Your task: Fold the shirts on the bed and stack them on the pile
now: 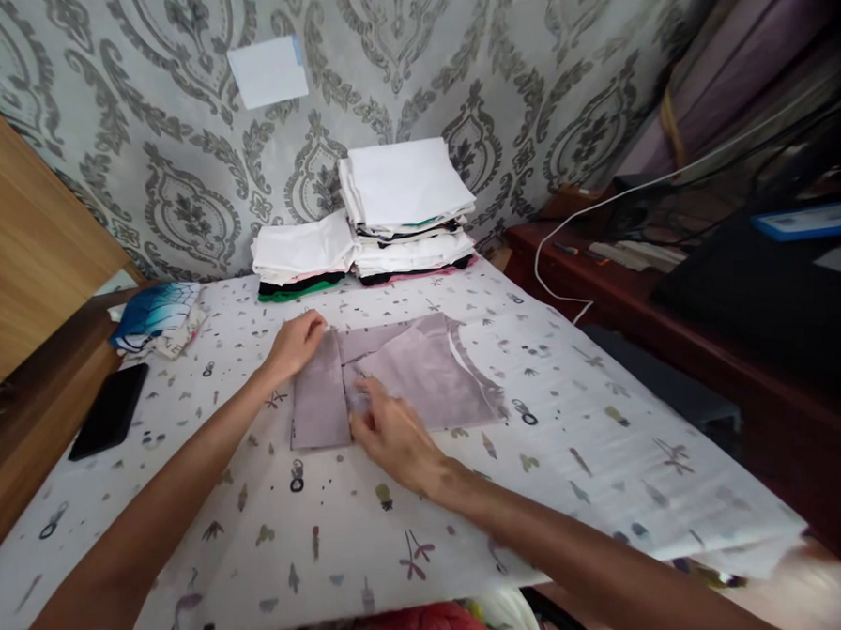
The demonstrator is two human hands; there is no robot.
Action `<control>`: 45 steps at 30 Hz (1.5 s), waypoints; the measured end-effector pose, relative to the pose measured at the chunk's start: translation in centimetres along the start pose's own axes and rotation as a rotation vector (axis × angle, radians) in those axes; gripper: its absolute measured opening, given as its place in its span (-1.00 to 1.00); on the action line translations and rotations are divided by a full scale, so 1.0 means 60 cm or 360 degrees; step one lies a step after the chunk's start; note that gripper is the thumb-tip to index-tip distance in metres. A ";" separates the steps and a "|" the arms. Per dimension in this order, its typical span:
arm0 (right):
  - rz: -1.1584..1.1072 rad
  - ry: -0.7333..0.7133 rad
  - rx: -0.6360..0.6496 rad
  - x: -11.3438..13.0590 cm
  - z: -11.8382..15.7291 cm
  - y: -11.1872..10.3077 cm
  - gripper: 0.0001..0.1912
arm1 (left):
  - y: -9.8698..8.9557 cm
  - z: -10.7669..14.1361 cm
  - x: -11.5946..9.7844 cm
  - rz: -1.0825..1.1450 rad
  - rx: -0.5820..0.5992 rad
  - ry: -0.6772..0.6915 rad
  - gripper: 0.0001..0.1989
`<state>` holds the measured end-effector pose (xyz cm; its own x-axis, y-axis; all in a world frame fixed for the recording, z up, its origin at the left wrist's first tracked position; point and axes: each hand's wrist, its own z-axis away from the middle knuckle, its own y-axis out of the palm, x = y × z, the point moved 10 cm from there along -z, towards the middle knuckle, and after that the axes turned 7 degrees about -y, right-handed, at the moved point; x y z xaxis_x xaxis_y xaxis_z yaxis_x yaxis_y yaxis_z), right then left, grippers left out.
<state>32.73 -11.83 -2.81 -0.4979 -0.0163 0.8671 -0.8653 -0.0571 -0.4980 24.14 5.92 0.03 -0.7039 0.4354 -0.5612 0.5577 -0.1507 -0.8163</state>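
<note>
A greyish-lilac shirt [424, 376] lies partly folded in the middle of the table, its left end turned over into a flat rectangular flap. The curved neckline edge faces right. My left hand [299, 342] is closed at the far left corner of the shirt, fingertips pressed together on the fabric. Over the near part of the fold line rests my right hand [395, 439], its thumb and forefinger apart beside the flap's edge. Its fingertips are slightly blurred.
Behind the shirt stand a tall stack of folded clothes [410, 189] and a lower stack [304, 251]. To the left lie a blue-and-white folded garment [156, 315] and a black phone [110, 411]. A white cable [540, 252] hangs at the right, by a dark red table [603, 291].
</note>
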 end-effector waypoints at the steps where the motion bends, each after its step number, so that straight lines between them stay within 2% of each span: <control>1: 0.0302 -0.0222 -0.0073 0.024 0.003 -0.008 -0.65 | 0.000 0.013 -0.014 -0.0094 -0.0037 0.0154 -0.74; 2: 0.0541 -0.0442 -0.0117 0.048 0.008 -0.004 -0.71 | 0.006 0.025 -0.023 -0.0178 -0.0039 0.0265 -0.66; 4: 0.0829 -0.0808 -0.0097 0.082 0.020 0.027 -0.82 | 0.035 0.044 -0.025 -0.0324 0.0085 0.0333 -0.50; 5: 0.0904 -0.0943 -0.0053 0.091 0.025 0.048 -0.85 | 0.054 0.051 -0.021 -0.0407 0.0181 0.0328 -0.45; 7: 0.1007 -0.1069 0.0023 0.096 0.029 0.081 -0.89 | 0.085 0.063 -0.013 -0.0560 0.0353 0.0297 -0.40; 9: 0.1061 -0.1059 0.0074 0.091 0.025 0.098 -0.90 | 0.097 0.069 -0.007 -0.0608 0.0438 0.0279 -0.39; 11: 0.1060 -0.1039 0.0109 0.088 0.022 0.101 -0.90 | 0.092 0.071 -0.007 -0.0515 0.0449 0.0295 -0.40; 14: 0.0962 -0.1032 0.0133 0.088 0.020 0.091 -0.94 | 0.058 0.055 -0.003 -0.0211 0.0325 0.0309 -0.43; 16: 0.0898 -0.1036 0.0115 0.087 0.019 0.084 -0.96 | 0.029 0.031 0.010 -0.0060 0.0182 0.0253 -0.51; 18: 0.0876 -0.1065 0.0079 0.084 0.019 0.081 -0.95 | 0.017 0.002 0.026 0.0008 0.0136 0.0174 -0.62; 21: 0.0876 -0.1126 0.0020 0.080 0.021 0.083 -0.86 | 0.026 -0.035 0.037 0.0053 0.0236 0.0115 -0.74; 24: 0.0864 -0.1160 0.0002 0.077 0.022 0.086 -0.83 | 0.034 -0.052 0.035 0.0064 0.0290 0.0107 -0.80; 27: 0.0850 -0.1170 0.0020 0.075 0.021 0.087 -0.84 | 0.034 -0.056 0.033 0.0087 0.0323 0.0106 -0.84; 31: 0.0839 -0.1143 0.0042 0.074 0.020 0.085 -0.85 | 0.034 -0.058 0.032 0.0109 0.0377 0.0093 -0.74; 36: 0.0989 -0.1089 0.0095 0.081 0.022 0.089 -0.89 | 0.041 -0.063 0.032 -0.0031 0.0294 0.0053 -0.89; 42: 0.1198 -0.0998 0.0179 0.099 0.011 0.106 -0.82 | 0.000 -0.039 0.068 -0.0245 0.0023 -0.0101 -0.83; 45: 0.0953 -0.0882 0.0158 0.099 0.003 0.090 -0.77 | -0.021 -0.019 0.098 -0.0298 -0.0008 -0.0251 -0.77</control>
<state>25.12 -12.40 -0.33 -0.7504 -0.5613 0.3491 -0.4401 0.0302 -0.8974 19.81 9.69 -2.11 -0.8551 0.3111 -0.4148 0.4128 -0.0758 -0.9077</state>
